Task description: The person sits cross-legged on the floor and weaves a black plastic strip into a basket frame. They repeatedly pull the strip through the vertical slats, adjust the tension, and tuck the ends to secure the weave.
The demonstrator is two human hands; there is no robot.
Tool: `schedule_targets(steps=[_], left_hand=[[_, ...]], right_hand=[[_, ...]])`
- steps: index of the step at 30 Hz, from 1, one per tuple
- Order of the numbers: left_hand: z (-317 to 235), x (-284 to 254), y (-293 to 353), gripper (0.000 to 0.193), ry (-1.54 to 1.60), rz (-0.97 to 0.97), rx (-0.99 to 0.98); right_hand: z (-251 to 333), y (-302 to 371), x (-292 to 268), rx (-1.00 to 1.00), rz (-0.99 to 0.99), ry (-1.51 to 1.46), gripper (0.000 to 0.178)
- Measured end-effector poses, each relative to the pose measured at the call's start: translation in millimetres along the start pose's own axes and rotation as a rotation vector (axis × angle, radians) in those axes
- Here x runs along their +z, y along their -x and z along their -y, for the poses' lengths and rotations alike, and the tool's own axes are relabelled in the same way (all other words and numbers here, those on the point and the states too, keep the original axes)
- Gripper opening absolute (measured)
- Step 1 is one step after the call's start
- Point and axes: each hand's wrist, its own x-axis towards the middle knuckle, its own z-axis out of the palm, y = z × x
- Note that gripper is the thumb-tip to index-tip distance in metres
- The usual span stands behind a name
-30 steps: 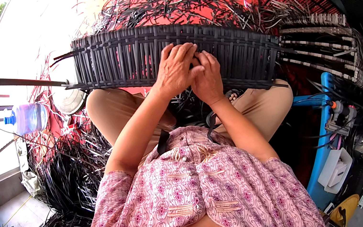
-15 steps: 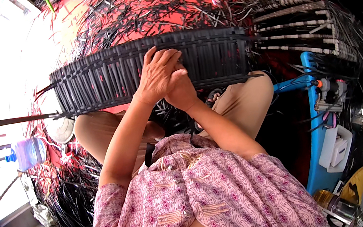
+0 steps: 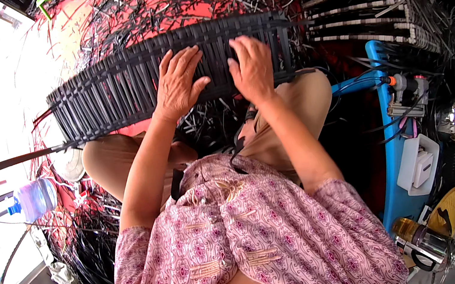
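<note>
Loosely splayed and clasping nothing, your left hand point(image 3: 177, 88) and right hand point(image 3: 253, 72) are over the black woven panel point(image 3: 109, 90), which spans the frame's upper centre; you cannot tell whether they touch it.

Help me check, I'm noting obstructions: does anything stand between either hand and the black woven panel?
Nothing visible does. The left hand and right hand are both over the black woven panel, with no object between. Some loose dark strips lie beyond its far edge.
</note>
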Motion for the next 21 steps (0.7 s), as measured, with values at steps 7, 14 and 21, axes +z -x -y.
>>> schedule_targets(steps=[7,14,21], left_hand=[[5.4,5.9,0.6,0.049,-0.003,-0.016,-0.011],[1.9,7.1,0.3,0.046,0.0,-0.027,-0.04],[-1.0,8.4,-1.7,0.044,-0.043,-0.056,-0.016]], right_hand=[[-40.2,-32.8,-23.9,0.215,0.122,-0.628,0.02],[-93.7,-7.0,-84.6,0.687,-0.253,-0.931,0.025],[-29.8,35.7,-74.3,0.134,-0.063,-0.318,0.023]])
